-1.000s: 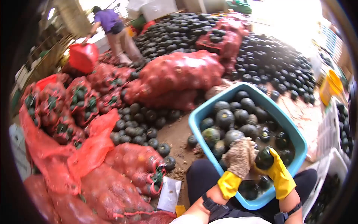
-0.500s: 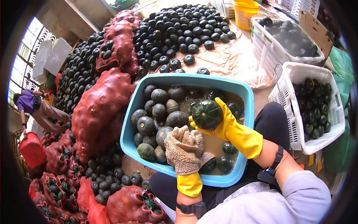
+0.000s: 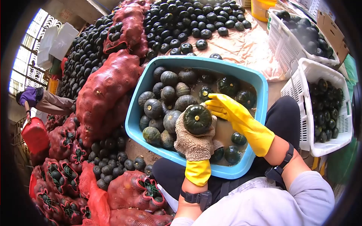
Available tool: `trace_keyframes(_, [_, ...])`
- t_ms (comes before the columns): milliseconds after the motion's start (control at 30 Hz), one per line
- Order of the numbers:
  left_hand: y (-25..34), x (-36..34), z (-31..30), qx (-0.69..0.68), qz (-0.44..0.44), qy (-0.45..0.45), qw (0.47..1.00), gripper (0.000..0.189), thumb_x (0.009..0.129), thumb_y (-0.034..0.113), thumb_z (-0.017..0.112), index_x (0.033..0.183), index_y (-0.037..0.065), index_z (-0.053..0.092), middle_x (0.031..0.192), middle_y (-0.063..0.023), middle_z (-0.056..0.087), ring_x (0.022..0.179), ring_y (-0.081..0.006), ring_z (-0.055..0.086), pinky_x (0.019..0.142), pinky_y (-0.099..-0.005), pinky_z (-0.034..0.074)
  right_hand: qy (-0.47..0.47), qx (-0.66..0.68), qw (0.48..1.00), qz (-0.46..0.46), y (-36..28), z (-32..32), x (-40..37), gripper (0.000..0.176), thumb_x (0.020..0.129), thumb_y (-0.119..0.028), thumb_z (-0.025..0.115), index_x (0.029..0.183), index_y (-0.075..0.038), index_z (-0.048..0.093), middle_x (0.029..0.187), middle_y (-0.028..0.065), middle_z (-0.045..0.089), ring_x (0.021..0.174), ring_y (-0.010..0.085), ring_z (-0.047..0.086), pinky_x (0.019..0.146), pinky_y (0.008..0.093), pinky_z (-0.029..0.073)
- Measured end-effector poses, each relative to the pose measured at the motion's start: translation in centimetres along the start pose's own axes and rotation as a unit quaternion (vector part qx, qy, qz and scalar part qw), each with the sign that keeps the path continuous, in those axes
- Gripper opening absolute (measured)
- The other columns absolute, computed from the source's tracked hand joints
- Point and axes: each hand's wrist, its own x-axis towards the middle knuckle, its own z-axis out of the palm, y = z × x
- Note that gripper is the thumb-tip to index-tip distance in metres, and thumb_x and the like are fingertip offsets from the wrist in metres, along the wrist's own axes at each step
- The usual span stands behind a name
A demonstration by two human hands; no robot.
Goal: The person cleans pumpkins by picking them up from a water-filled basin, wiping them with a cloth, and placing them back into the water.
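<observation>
A dark green squash rests on the beige cloth that covers my left hand; the yellow glove shows only at the wrist. Beside the squash, on its right, my right hand in a yellow glove has its fingers stretched out, with nothing gripped. Both hands are over a blue tub of murky water. Dull squashes crowd the tub's left side, and wet, shiny ones lie in the water at the right.
White crates of squashes stand at the right, near a yellow bucket. Red net sacks and heaped squashes fill the left and back. A person at the far left holds a red container.
The squash has passed from my right hand onto the cloth over my left hand. My right fingers have come off it and straightened. The view has shifted slightly.
</observation>
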Motion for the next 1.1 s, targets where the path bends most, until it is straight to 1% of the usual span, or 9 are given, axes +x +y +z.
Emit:
trace_keyframes(67, [-1.1, 0.6, 0.6, -0.203, -0.049, -0.058, 0.976, 0.078, 0.072, 0.026, 0.100, 0.138, 0.009, 0.063, 0.128, -0.0071, 0.073, 0.112, -0.0272, 0.074, 0.099, -0.0402, 0.062, 0.036, -0.050, 0.998, -0.018, 0.1, 0.6, -0.1, 0.047, 0.115, -0.037, 0.056, 0.151, -0.007, 0.059, 0.143, 0.0132, 0.068, 0.133, 0.0234, 0.064, 0.119, 0.0415, 0.044])
trace_keyframes(200, [2.2, 1.0, -2.6, 0.023, 0.055, 0.024, 0.998, 0.054, 0.074, 0.022, 0.093, 0.123, 0.012, 0.072, 0.107, -0.0082, 0.078, 0.107, -0.0270, 0.076, 0.095, -0.0397, 0.061, 0.018, -0.127, 0.990, -0.056, 0.8, 1.3, 0.1, 0.045, 0.110, -0.020, 0.067, 0.150, -0.003, 0.059, 0.143, 0.0110, 0.068, 0.134, 0.0210, 0.062, 0.115, 0.0347, 0.046])
trace_keyframes(233, [1.3, 1.0, -3.1, 0.051, 0.040, 0.016, 0.998, 0.073, 0.066, 0.045, 0.100, 0.127, 0.017, 0.071, 0.115, -0.0077, 0.079, 0.107, -0.0282, 0.077, 0.099, -0.0405, 0.060, 0.004, -0.170, 0.982, -0.076, 1.5, 0.9, 0.1, 0.049, 0.108, -0.022, 0.069, 0.152, -0.004, 0.058, 0.146, 0.0119, 0.066, 0.136, 0.0220, 0.060, 0.117, 0.0349, 0.045])
trace_keyframes(400, [-3.6, 1.3, -0.7, 0.036, 0.014, -0.018, 0.999, 0.048, 0.075, 0.020, 0.088, 0.118, 0.013, 0.068, 0.114, -0.0093, 0.076, 0.112, -0.0315, 0.074, 0.095, -0.0408, 0.058, -0.011, -0.442, 0.896, -0.040, -0.1, 3.4, -1.4, 0.083, 0.097, -0.027, 0.083, 0.168, -0.014, 0.041, 0.158, 0.0135, 0.054, 0.146, 0.0244, 0.051, 0.125, 0.0383, 0.034])
trace_keyframes(500, [-8.3, 1.2, 2.6, -0.044, 0.017, 0.001, 0.999, 0.034, 0.084, 0.013, 0.079, 0.116, 0.012, 0.068, 0.113, -0.0104, 0.076, 0.112, -0.0310, 0.074, 0.095, -0.0404, 0.058, -0.053, -0.327, 0.943, -0.014, 0.1, 2.8, -1.5, 0.091, 0.092, -0.023, 0.088, 0.168, -0.017, 0.040, 0.153, 0.0123, 0.057, 0.136, 0.0234, 0.057, 0.121, 0.0361, 0.040])
trace_keyframes(567, [-3.5, 1.2, -1.2, 0.104, 0.000, -0.048, 0.993, 0.020, 0.093, 0.015, 0.072, 0.112, 0.014, 0.067, 0.112, -0.0116, 0.076, 0.111, -0.0336, 0.073, 0.095, -0.0428, 0.057, -0.056, -0.254, 0.965, 0.018, 0.0, 2.6, -1.6, 0.090, 0.088, -0.018, 0.091, 0.165, -0.014, 0.044, 0.141, 0.0092, 0.062, 0.125, 0.0213, 0.062, 0.115, 0.0345, 0.046])
trace_keyframes(933, [-0.3, 0.5, -2.9, 0.113, 0.054, -0.012, 0.992, 0.030, 0.089, 0.016, 0.074, 0.118, 0.012, 0.067, 0.113, -0.0147, 0.075, 0.116, -0.0357, 0.071, 0.098, -0.0471, 0.057, 0.077, -0.254, 0.958, -0.110, 2.9, -1.8, 0.8, 0.061, 0.097, -0.014, 0.077, 0.154, -0.010, 0.056, 0.141, 0.0138, 0.064, 0.125, 0.0251, 0.064, 0.110, 0.0366, 0.052])
trace_keyframes(1067, [4.6, 0.8, -6.3, 0.230, -0.024, -0.116, 0.966, 0.060, 0.069, 0.026, 0.090, 0.123, 0.024, 0.064, 0.111, -0.0116, 0.076, 0.112, -0.0373, 0.071, 0.089, -0.0520, 0.058, 0.032, -0.518, 0.835, -0.183, 1.2, -1.3, -0.7, 0.045, 0.113, -0.028, 0.059, 0.147, 0.000, 0.062, 0.142, 0.0171, 0.069, 0.132, 0.0277, 0.064, 0.112, 0.0401, 0.050])
trace_keyframes(1100, [4.2, 0.4, -6.1, 0.228, 0.019, -0.074, 0.971, 0.065, 0.066, 0.025, 0.091, 0.125, 0.025, 0.065, 0.111, -0.0099, 0.076, 0.112, -0.0361, 0.072, 0.091, -0.0503, 0.059, 0.006, -0.296, 0.953, -0.068, -0.3, 1.7, -2.4, 0.047, 0.116, -0.035, 0.051, 0.146, -0.001, 0.064, 0.135, 0.0155, 0.073, 0.127, 0.0256, 0.067, 0.110, 0.0384, 0.051])
